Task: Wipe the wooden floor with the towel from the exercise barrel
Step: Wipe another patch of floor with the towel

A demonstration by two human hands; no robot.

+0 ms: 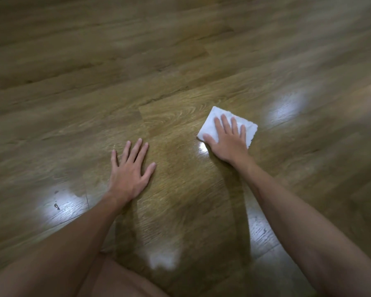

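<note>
A bare knee [120, 281] rests on the glossy brown wooden plank floor [180, 61]. The left hand [130, 170] lies flat, fingers spread, holding nothing. The right hand [228, 139], further forward, presses flat on the small white folded towel [210, 122], directly beneath it.

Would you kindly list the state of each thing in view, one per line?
towel: folded, flat on the floor, under the right hand
right hand: fingers straight, pressing on the towel
left hand: fingers spread, flat on the bare floor
wooden floor: glossy, with bright light reflections
</note>
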